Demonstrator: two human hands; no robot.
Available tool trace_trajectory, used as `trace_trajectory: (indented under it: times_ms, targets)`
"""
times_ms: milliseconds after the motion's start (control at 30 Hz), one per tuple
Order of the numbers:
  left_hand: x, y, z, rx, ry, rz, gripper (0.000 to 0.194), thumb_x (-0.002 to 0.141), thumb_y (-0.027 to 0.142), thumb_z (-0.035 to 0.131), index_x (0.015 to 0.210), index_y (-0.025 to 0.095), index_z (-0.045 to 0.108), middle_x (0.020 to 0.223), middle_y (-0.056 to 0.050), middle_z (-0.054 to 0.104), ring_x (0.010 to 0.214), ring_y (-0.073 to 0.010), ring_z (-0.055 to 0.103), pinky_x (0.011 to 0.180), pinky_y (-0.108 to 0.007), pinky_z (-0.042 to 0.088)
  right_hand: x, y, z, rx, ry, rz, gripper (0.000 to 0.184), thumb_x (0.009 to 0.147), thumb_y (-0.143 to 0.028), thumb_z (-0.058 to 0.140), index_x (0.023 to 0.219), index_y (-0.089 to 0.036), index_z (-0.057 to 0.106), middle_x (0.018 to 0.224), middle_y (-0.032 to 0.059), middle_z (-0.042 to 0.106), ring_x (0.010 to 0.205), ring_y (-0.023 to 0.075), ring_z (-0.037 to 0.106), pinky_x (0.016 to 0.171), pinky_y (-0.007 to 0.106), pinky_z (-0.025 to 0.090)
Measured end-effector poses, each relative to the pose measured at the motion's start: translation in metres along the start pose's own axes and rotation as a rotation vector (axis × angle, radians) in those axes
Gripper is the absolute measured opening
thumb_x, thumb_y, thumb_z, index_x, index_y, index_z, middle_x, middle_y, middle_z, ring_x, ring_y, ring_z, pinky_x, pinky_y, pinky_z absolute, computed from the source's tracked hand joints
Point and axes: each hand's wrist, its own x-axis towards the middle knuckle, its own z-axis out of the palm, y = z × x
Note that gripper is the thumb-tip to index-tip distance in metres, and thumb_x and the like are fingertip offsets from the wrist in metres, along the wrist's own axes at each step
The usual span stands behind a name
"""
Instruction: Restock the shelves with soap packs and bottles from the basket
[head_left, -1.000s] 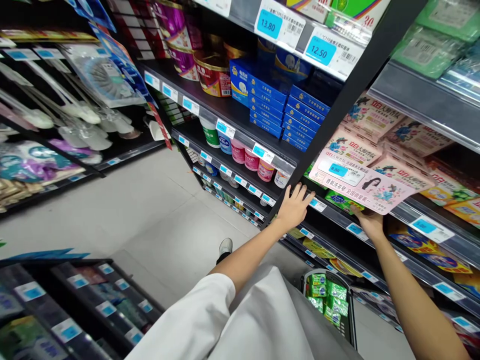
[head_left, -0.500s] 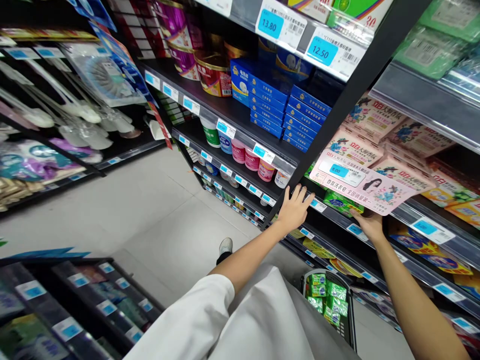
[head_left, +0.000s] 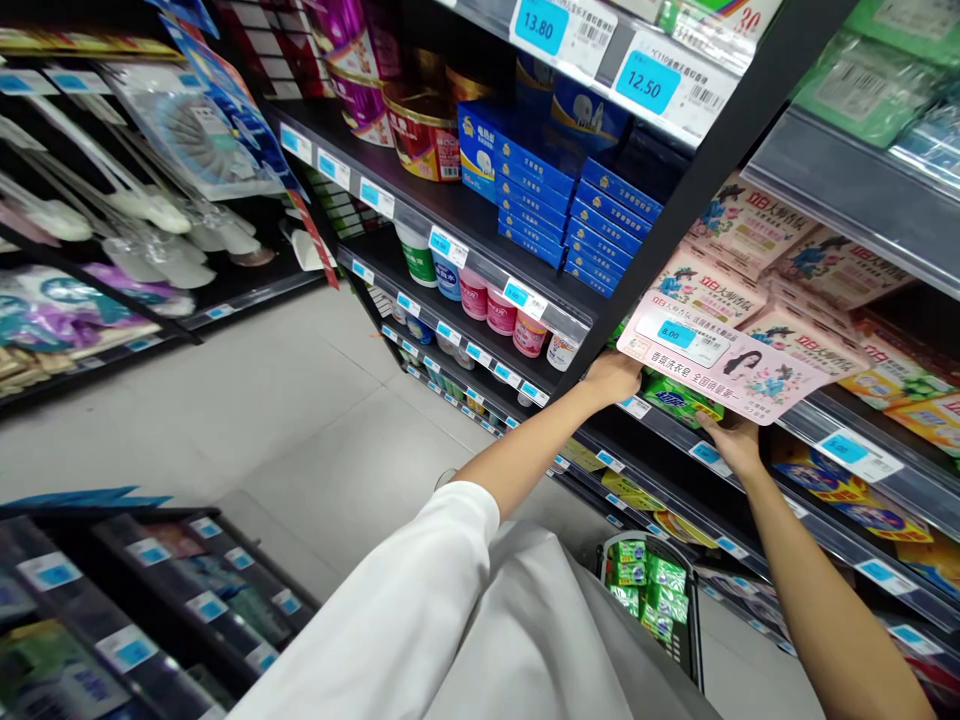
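Hiding the fingers of the right hand (head_left: 736, 447) is a pink shelf sign (head_left: 724, 365).

Retail interior: a supermarket aisle seen from above. Black gondola shelving (head_left: 712, 200) flanks a pale tiled floor (head_left: 225, 430) and carries packaged goods in repeated rows, including stacked blue boxes (head_left: 525, 170). Blue-and-white price labels with barcodes, one tag reading 12.50 (head_left: 667, 85), line the shelf edges. A pink promotional card (head_left: 724, 360) displays a price, and a shopping basket (head_left: 651, 540) of green packs sits beside the lower shelves.
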Motion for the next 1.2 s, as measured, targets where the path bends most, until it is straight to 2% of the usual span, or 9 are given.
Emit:
trace_trajectory:
  times_ms: [267, 567, 667, 967, 1200]
  targets:
    - [0.004, 0.001, 0.006, -0.023, 0.0, -0.051, 0.033, 0.093, 0.015, 0.046, 0.117, 0.008, 0.068, 0.109, -0.019, 0.073, 0.108, -0.0311, 0.068, 0.096, -0.04, 0.051, 0.001, 0.001, 0.0, 0.025, -0.015, 0.003, 0.096, 0.049, -0.05, 0.095, 0.133, -0.024, 0.055, 0.138, 0.0152, 0.063, 0.134, 0.0368, 0.055, 0.116, 0.055, 0.042]
    - [0.007, 0.004, 0.013, -0.029, 0.024, -0.062, 0.033, 0.094, 0.016, 0.045, 0.116, 0.009, 0.068, 0.113, -0.018, 0.072, 0.109, -0.0304, 0.067, 0.097, -0.04, 0.049, 0.002, 0.001, 0.001, 0.005, -0.017, -0.015, 0.1, 0.049, -0.053, 0.095, 0.134, -0.02, 0.053, 0.138, 0.018, 0.062, 0.135, 0.0359, 0.054, 0.115, 0.052, 0.044]
    - [0.007, 0.003, 0.011, -0.038, 0.011, -0.053, 0.033, 0.094, 0.017, 0.047, 0.119, 0.011, 0.068, 0.12, -0.018, 0.071, 0.114, -0.0297, 0.066, 0.099, -0.039, 0.049, 0.002, 0.0, 0.002, -0.002, -0.014, -0.022, 0.098, 0.05, -0.053, 0.094, 0.133, -0.02, 0.055, 0.136, 0.0177, 0.064, 0.134, 0.0359, 0.054, 0.114, 0.053, 0.045]
    - [0.009, 0.003, 0.004, -0.071, -0.067, -0.071, 0.035, 0.095, 0.02, 0.045, 0.12, 0.009, 0.068, 0.123, -0.018, 0.071, 0.117, -0.0299, 0.065, 0.1, -0.038, 0.049, -0.001, -0.002, 0.003, 0.002, 0.045, -0.035, 0.1, 0.047, -0.054, 0.094, 0.132, -0.019, 0.054, 0.136, 0.0195, 0.063, 0.132, 0.0367, 0.055, 0.111, 0.054, 0.047]
    - [0.009, 0.004, 0.009, -0.093, -0.062, -0.1, 0.035, 0.096, 0.02, 0.044, 0.123, 0.01, 0.064, 0.124, -0.018, 0.07, 0.118, -0.0304, 0.065, 0.103, -0.04, 0.047, -0.001, -0.007, 0.003, 0.023, 0.027, -0.038, 0.098, 0.045, -0.053, 0.095, 0.129, -0.018, 0.056, 0.134, 0.0201, 0.064, 0.13, 0.0377, 0.057, 0.109, 0.055, 0.049]
